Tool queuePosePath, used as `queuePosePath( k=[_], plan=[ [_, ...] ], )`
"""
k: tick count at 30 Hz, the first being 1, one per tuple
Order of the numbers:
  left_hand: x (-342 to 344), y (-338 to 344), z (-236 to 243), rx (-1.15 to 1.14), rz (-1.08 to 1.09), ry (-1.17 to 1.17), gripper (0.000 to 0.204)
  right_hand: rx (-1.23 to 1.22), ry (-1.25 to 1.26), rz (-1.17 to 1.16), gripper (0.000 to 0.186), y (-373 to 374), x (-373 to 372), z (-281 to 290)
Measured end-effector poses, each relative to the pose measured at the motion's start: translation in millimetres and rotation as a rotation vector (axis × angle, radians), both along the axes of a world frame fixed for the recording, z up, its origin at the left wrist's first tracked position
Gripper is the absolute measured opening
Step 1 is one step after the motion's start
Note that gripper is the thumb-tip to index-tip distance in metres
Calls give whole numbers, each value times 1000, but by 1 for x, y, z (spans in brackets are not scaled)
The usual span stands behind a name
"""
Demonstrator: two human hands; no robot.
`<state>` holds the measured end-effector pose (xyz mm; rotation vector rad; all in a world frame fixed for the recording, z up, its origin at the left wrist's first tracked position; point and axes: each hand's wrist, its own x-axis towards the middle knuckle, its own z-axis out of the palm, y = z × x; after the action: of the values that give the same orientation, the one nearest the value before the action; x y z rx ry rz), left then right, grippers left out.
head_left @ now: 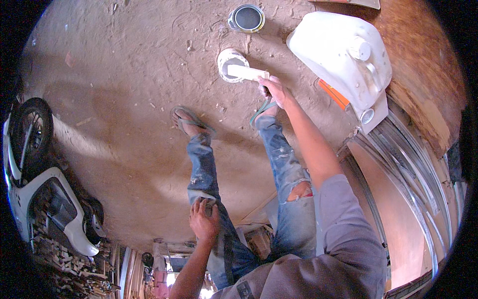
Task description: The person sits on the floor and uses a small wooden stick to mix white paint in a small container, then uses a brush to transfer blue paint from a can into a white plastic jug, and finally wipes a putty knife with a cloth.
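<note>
My right hand (274,91) is closed at the near end of a flat white strip (249,73), possibly a paint stirrer or a brush. A small dark part shows below its fingers. The strip's far end reaches over the mouth of a white-smeared can (224,56), which stands on the ground and has greyish-white stuff inside. Lying on the left knee of my blue jeans (203,167), my left hand (204,223) has its fingers somewhat apart and nothing visible in it. A dark patch shows at its fingertips.
Beyond the can stands a round tin (247,18) with a dark top. To the right are a large white plastic jug (343,47), an orange box (333,94) and long metal strips (406,164). A motorcycle (50,184) stands at the left. My sandalled feet flank the near ground.
</note>
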<state>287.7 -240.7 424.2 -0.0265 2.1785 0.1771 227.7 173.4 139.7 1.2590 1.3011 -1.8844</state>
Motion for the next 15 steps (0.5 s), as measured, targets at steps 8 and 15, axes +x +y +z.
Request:
queuePosePath(
  k=[8, 15],
  plan=[
    [-3, -6, -1, 9, -21, -8, 38, 810, 159, 446, 32, -14, -18, 19],
    [-10, -11, 2, 17, 17, -68, 38, 1106, 118, 954, 36, -56, -65, 12]
  ],
)
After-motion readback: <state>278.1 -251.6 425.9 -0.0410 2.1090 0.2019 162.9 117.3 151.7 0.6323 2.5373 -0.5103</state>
